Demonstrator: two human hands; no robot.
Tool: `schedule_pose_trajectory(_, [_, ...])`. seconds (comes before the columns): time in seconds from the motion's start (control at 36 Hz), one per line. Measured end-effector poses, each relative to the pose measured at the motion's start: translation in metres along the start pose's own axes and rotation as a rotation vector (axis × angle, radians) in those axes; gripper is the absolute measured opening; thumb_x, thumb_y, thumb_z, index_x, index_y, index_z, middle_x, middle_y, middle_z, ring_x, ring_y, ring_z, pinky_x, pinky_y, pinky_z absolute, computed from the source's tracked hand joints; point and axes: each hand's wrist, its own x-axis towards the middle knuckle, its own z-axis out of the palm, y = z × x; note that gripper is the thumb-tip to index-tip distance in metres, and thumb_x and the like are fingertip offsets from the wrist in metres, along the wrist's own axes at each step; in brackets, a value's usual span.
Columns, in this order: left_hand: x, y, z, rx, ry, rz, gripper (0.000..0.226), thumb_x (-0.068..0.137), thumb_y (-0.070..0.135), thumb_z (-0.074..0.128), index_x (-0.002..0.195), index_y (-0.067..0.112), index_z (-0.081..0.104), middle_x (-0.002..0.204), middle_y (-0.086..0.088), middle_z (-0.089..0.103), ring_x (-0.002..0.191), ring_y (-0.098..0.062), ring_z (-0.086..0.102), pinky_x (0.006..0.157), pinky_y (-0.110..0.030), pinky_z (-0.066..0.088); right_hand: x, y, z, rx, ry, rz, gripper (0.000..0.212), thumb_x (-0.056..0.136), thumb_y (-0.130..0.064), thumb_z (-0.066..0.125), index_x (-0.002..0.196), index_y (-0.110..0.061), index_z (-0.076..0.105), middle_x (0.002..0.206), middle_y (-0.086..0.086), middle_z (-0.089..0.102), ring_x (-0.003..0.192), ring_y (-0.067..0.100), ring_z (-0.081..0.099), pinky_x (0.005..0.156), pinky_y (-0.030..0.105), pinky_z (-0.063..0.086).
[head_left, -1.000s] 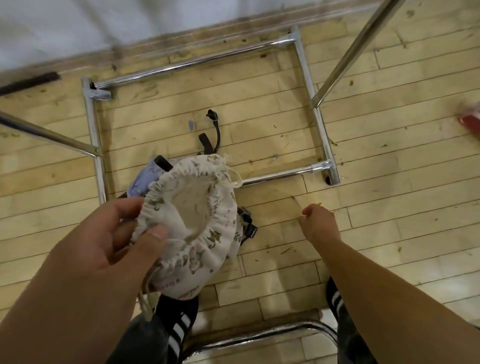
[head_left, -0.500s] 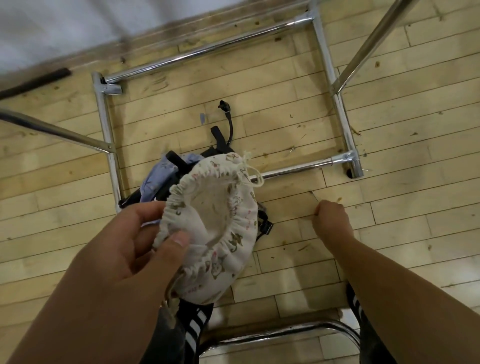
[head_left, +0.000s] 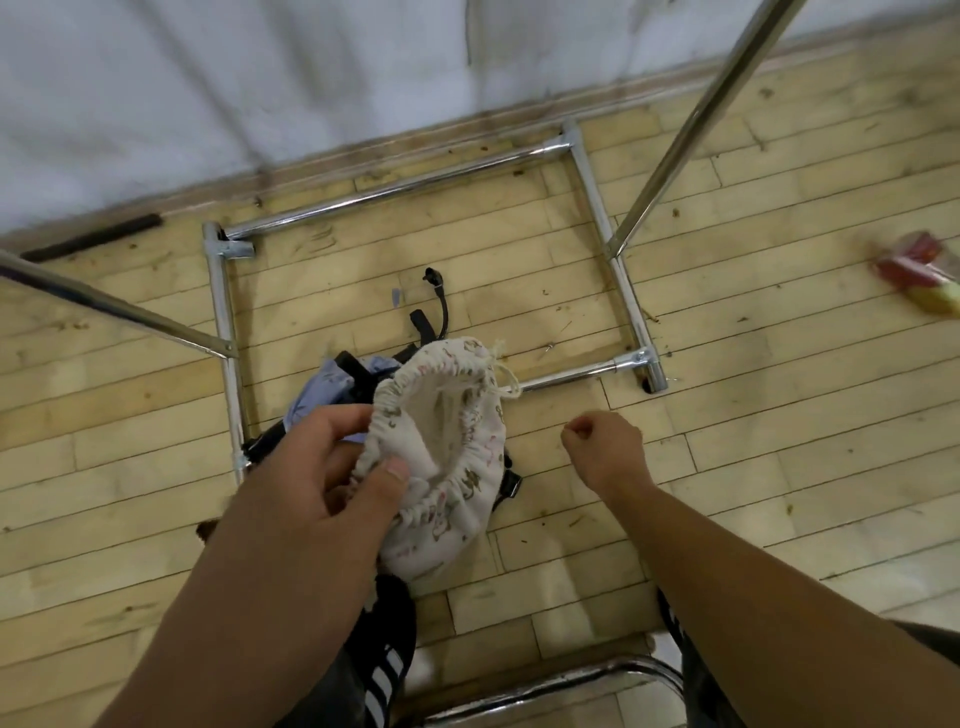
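The left hand (head_left: 332, 467) grips the near-left rim of a drawstring pouch (head_left: 457, 499). Its thumb (head_left: 387, 478) presses the gathered hem from the near side, and its fingers wrap the rim from the left, so the fabric is pinched between them. The pouch hangs from this grip with its mouth wide open and turned up towards the camera. Its pale lining shows, and the printed body sags below and to the right of the thumb. The cord ends (head_left: 506, 382) dangle loose at the far-right edge of the mouth, well away from the gripping fingers.

The right hand (head_left: 605, 449) is apart from the pouch on its right side. It is curled into a loose fist with the thumb tip against the forefinger, and nothing shows in it.

Behind and under the pouch, a lavender-blue backpack (head_left: 317, 395) with black straps (head_left: 426, 322) lies on the wooden floor (head_left: 779, 415), against the left bar of a chrome tube frame (head_left: 223, 306). A black shoe with white stripes (head_left: 387, 660) stands below the pouch. A blurred red and yellow packet (head_left: 919, 270) lies far to the right.
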Motion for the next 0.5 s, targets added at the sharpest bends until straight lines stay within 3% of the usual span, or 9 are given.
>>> schedule_pose_trajectory(0.11, [-0.007,0.004,-0.004,0.075,0.007,0.050,0.027,0.098,0.032,0.063,0.122,0.045,0.058,0.100,0.035,0.071,0.087,0.014,0.068,0.067,-0.016,0.055,-0.026,-0.026,-0.029,0.084,0.048,-0.025,0.017,0.099,-0.025,0.068,0.108,-0.015,0.077,0.096,-0.004,0.073,0.088,0.008,0.063,0.085,0.022,0.048])
schedule_pose_trajectory(0.19, [-0.013,0.007,-0.008,0.089,0.013,0.080,0.032,0.099,0.031,0.064,0.130,0.040,0.058,0.109,0.028,0.069,0.091,0.012,0.067,0.076,-0.023,0.056,-0.049,-0.043,-0.055,0.155,0.078,-0.043,0.018,0.098,-0.030,0.069,0.108,-0.017,0.076,0.095,-0.005,0.074,0.091,0.011,0.069,0.092,0.034,0.058])
schedule_pose_trajectory(0.28, [-0.015,0.010,-0.011,0.121,0.000,0.110,0.036,0.100,0.031,0.063,0.134,0.037,0.056,0.119,0.020,0.068,0.100,0.002,0.068,0.084,-0.029,0.058,-0.070,-0.055,-0.080,0.247,0.112,-0.066,0.018,0.096,-0.033,0.070,0.104,-0.019,0.077,0.091,-0.007,0.074,0.088,0.011,0.070,0.090,0.040,0.062])
schedule_pose_trajectory(0.36, [-0.024,0.016,-0.016,0.142,-0.024,0.140,0.038,0.099,0.037,0.064,0.135,0.042,0.053,0.121,0.025,0.064,0.104,0.006,0.063,0.088,-0.033,0.058,-0.096,-0.069,-0.107,0.314,0.150,-0.081,0.021,0.094,-0.038,0.072,0.103,-0.020,0.078,0.090,-0.007,0.075,0.089,0.013,0.073,0.088,0.042,0.062])
schedule_pose_trajectory(0.5, [-0.035,0.027,-0.020,0.158,-0.074,0.208,0.045,0.097,0.035,0.065,0.139,0.040,0.051,0.128,0.023,0.063,0.103,0.009,0.061,0.074,-0.013,0.046,-0.142,-0.089,-0.147,0.321,0.166,-0.156,0.011,0.096,-0.037,0.070,0.094,-0.027,0.074,0.085,-0.008,0.075,0.080,0.012,0.073,0.080,0.040,0.064])
